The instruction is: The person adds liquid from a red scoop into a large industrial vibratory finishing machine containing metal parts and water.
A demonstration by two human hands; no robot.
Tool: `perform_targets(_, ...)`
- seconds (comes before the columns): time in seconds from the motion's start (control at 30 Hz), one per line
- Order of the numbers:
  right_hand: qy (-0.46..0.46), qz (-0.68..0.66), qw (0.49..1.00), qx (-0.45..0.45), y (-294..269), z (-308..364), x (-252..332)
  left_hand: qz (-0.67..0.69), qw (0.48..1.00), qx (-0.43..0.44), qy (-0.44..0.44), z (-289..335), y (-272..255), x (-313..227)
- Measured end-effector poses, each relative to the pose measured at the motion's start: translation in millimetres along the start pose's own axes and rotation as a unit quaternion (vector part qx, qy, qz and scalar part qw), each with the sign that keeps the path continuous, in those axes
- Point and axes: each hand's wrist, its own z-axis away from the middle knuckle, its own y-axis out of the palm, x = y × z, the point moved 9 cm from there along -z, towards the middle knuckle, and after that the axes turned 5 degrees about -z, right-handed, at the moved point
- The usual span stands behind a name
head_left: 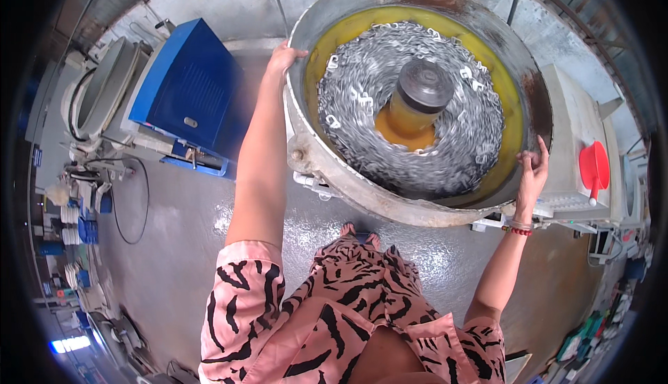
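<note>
In front of me stands a large round vibratory bowl (pixel 376 210) with a worn grey outside and a yellow-green lining. A ring of small silvery metal pieces (pixel 348 105) fills it, blurred by motion; single hook-like or link-like shapes show among them. From the middle rises a post with a dark cap (pixel 425 84), orange-brown at its base. My left hand (pixel 284 58) grips the bowl's left rim, thumb over the edge. Against the right rim rests my right hand (pixel 532 171), index finger stretched up and the others loosely bent, with nothing seen in it.
A blue metal cabinet (pixel 188 84) stands left of the bowl, beside another grey tub (pixel 104 95). On a pale box-shaped unit to the right sits a red scoop (pixel 593 168). The grey floor (pixel 174 245) looks wet. A thin black hose (pixel 142 220) loops down at left.
</note>
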Motion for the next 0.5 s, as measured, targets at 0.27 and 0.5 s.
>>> perform_targets(0.27,0.018,-0.034,0.999,0.023,2.8,-6.2,-7.5,0.006,1.000,-0.015,-0.010,3.2,3.3,-5.3)
perform_targets(0.5,0.019,-0.041,0.997,0.065,16.9,-8.2,-5.9,-0.331,0.942,-0.048,0.041,-23.8,-39.4,6.4)
